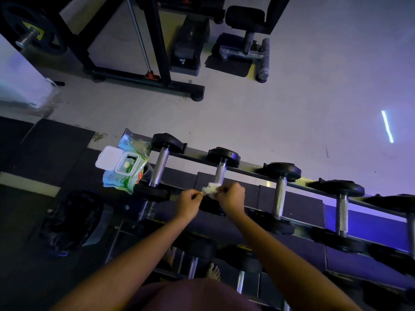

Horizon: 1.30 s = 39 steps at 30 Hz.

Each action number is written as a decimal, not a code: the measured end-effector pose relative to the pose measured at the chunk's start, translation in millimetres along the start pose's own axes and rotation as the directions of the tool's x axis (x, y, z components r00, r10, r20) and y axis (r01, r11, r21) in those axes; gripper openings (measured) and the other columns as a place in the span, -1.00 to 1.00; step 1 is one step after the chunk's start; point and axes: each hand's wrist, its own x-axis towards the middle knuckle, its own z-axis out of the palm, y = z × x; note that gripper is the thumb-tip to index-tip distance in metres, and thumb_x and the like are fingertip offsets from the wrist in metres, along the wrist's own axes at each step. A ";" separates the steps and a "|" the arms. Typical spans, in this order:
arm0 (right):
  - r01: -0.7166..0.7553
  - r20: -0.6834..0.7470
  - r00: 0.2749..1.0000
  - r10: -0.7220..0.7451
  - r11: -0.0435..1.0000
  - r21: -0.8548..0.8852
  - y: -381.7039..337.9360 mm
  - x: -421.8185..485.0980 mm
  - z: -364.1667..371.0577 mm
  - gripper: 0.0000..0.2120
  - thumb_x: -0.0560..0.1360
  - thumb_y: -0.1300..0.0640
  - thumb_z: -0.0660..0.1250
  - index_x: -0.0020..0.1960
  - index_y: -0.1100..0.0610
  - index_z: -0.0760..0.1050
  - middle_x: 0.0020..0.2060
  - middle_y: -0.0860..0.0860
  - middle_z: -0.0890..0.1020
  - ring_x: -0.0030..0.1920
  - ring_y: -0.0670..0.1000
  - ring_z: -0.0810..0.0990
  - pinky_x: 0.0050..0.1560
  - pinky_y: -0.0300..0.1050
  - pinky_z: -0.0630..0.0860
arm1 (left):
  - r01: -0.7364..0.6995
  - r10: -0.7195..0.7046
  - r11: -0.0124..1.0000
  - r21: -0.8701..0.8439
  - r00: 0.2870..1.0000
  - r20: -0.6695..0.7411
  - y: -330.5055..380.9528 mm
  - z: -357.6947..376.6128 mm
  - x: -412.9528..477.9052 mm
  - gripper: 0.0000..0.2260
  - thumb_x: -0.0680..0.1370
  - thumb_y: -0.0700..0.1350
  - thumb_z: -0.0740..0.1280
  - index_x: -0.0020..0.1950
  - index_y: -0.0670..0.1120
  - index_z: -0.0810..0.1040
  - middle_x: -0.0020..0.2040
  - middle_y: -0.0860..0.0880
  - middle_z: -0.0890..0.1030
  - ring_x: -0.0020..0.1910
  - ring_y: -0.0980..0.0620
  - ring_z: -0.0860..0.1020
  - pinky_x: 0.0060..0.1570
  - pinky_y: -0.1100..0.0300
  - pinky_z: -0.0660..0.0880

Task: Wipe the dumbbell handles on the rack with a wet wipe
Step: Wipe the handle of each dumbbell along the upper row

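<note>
Pinching the crumpled wet wipe (210,189) from both sides: curled fingers (197,194) of the left hand (189,199) clamping its left edge, those of the right hand (232,196) clamping its right. Holding it just at the near end of the second dumbbell handle (220,172) on the top tier of the rack (250,167). Lying at the left end beside the first dumbbell (160,163): wipes pack (122,168), lid flipped open.

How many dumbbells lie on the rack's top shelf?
4 plainly: first dumbbell beside the wipe pack, second where the left hand and right hand hold the wet wipe, third and fourth further right. A fifth is cut off at right; others may be hidden.
</note>
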 end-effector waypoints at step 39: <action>0.104 -0.081 0.991 -0.102 0.994 0.022 -6.5 6.0 -6.3 -0.82 0.43 0.41 0.35 -0.10 0.19 0.66 -0.14 0.09 0.69 -0.13 -0.03 0.63 -0.07 -0.25 0.54 | 0.688 -0.556 0.322 -0.650 0.693 0.459 43.3 40.8 -24.2 -0.68 0.62 0.03 0.18 0.01 -0.22 0.53 -0.22 -0.20 0.63 -0.27 -0.15 0.61 -0.45 0.01 0.59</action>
